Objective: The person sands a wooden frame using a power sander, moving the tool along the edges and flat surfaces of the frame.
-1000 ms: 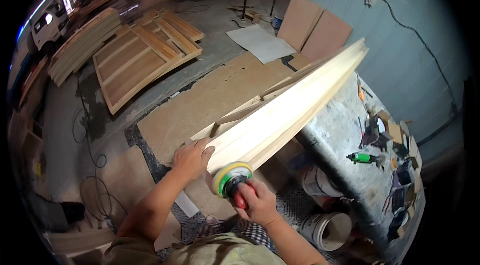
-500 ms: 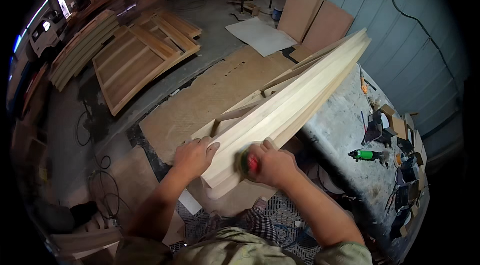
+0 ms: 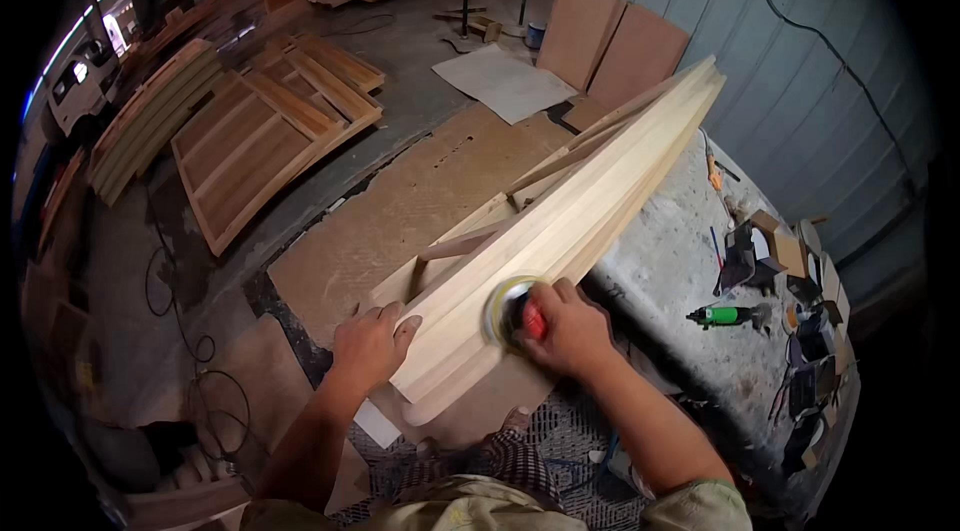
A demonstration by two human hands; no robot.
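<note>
A long pale wooden piece with stepped, moulded edges (image 3: 560,216) slants from near my body toward the far right, with open framework along its left side. My left hand (image 3: 370,346) is closed over its near left edge, thumb on the top face. In my right hand (image 3: 572,333) is a round sander with a red and black body (image 3: 534,321). Its disc (image 3: 494,309) lies against the wood near the close end, tilted so that its pale, yellowish rim shows. The hand hides part of the sander's body.
To the right stands a grey worktable (image 3: 665,261), holding a green power tool (image 3: 722,315), an orange-handled tool (image 3: 713,171) and several small boxes. Framed wooden panels (image 3: 260,126) lie on the left. Cables (image 3: 205,346) trail over the floor. Boards (image 3: 580,26) lean by the corrugated wall.
My right hand has moved the sander up along the wood, away from the near end, and more of its disc shows. My left hand keeps its hold. The whole view has shifted slightly.
</note>
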